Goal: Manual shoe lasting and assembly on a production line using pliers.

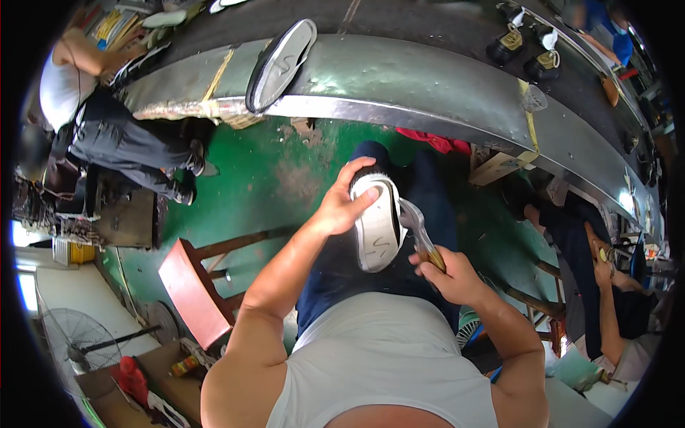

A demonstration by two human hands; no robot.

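My left hand (348, 203) grips a dark shoe upper stretched over a last (378, 232), held bottom up above my lap. Its pale underside has a white rim and dark pen marks; the thumb presses on it near the far end, and the other fingers wrap round the side. In my right hand (453, 274) are metal pincers (415, 225) with a yellowish handle. Their curved grey head touches or nearly touches the shoe's right edge. Whether the jaws pinch the material cannot be made out.
A similar shoe (282, 68) lies bottom up on the metal bench edge (399, 68). Dark shoes (506, 46) stand on the belt at the far right. To my left are a reddish wooden stool (193, 285) and a fan (75, 342). Co-workers sit on both sides.
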